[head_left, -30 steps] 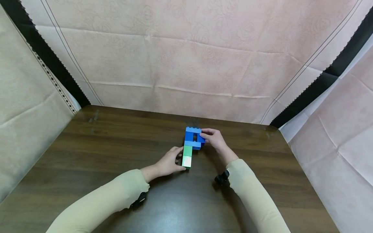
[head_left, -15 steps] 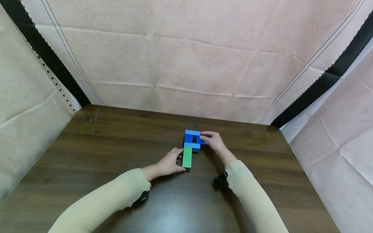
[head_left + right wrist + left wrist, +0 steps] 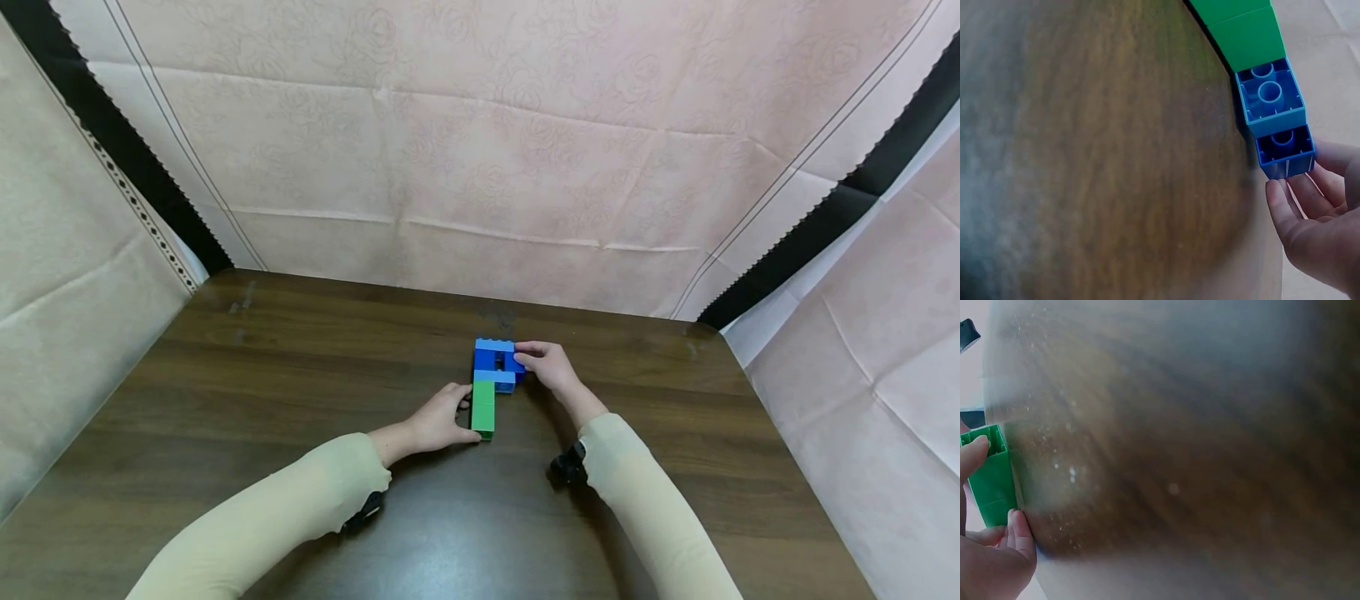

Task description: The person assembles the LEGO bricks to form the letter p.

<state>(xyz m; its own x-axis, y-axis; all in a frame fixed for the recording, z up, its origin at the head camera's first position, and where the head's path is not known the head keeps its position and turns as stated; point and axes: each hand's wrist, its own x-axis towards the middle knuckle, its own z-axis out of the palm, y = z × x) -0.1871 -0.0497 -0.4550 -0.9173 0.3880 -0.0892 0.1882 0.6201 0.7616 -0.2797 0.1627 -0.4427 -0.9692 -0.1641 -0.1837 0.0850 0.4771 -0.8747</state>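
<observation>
A joined build of toy building bricks lies on its side on the table in the head view. Two green bricks (image 3: 483, 408) form its near end, and light and dark blue bricks (image 3: 493, 360) with a gap in their middle form the far end. My left hand (image 3: 435, 419) grips the green end between thumb and fingers; in the left wrist view the thumb presses the hollow underside of a green brick (image 3: 994, 484). With fingertips, my right hand (image 3: 549, 365) pinches the dark blue brick (image 3: 1286, 153) at the right side. Hollow brick undersides show in the right wrist view.
The dark wooden table (image 3: 300, 358) spreads around the build. Pale patterned cloth walls (image 3: 480, 183) with black edging stand behind it and at both sides. A black wrist device (image 3: 570, 462) is strapped at the right sleeve.
The brick build has shifted slightly toward me, both hands moving with it. The white glare on the near green brick has gone as it tilted a little.
</observation>
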